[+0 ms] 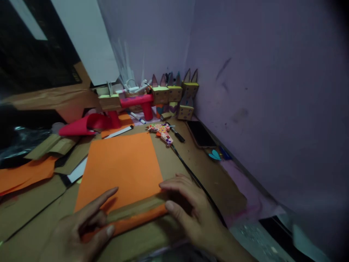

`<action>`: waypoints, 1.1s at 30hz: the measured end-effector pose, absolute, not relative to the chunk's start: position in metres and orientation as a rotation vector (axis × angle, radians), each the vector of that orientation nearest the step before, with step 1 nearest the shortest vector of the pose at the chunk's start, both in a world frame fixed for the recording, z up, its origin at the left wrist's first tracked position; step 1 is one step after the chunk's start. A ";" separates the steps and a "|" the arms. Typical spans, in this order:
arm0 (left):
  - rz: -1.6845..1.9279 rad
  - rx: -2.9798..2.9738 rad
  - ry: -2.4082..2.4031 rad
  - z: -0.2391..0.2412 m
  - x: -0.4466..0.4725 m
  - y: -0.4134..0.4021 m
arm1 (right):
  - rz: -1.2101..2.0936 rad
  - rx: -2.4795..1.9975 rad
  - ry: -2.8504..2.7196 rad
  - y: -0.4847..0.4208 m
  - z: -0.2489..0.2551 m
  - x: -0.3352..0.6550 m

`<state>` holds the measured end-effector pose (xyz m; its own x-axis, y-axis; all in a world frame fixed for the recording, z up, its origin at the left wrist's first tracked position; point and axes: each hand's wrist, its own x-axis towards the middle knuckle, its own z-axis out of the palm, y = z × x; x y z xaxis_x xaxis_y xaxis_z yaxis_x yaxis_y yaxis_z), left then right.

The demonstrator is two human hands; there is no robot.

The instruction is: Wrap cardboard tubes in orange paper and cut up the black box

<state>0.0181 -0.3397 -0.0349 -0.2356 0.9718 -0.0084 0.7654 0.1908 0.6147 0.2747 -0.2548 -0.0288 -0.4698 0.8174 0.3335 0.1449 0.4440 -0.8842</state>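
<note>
A sheet of orange paper [122, 167] lies flat, its near edge folded up along a long strip of brown cardboard [136, 208]. My left hand [84, 225] is at the strip's left end, thumb on the orange front edge, index finger stretched out above the sheet, other fingers curled. At the right end, my right hand [191, 207] grips the strip between thumb and fingers. Beyond the sheet lies a flower-patterned glue gun [163, 133] with a black cord. A craft knife [177, 134] rests beside it.
A phone [201, 134] and a blue paper heart [215, 155] lie near the purple wall. Small cardboard boxes with pointed ears [174, 94] stand in the corner. A rolled pink sheet [79, 125], cardboard scraps [54, 145] and orange paper [27, 173] are on the left.
</note>
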 end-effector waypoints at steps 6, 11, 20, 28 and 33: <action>0.684 1.548 1.954 -0.011 0.032 -0.333 | 0.835 -0.730 -2.113 -0.261 -0.023 0.253; 0.613 1.531 1.937 -0.008 0.033 -0.336 | 0.974 -0.847 -2.137 -0.253 -0.029 0.243; 0.761 1.652 2.006 0.005 0.031 -0.344 | 1.176 -1.043 -2.079 -0.256 -0.031 0.242; 0.700 1.906 2.100 -0.004 0.066 -0.336 | 1.211 -1.014 -2.061 -0.257 -0.032 0.242; 0.686 1.830 2.171 -0.011 0.062 -0.334 | 1.229 -1.014 -2.041 -0.256 -0.036 0.242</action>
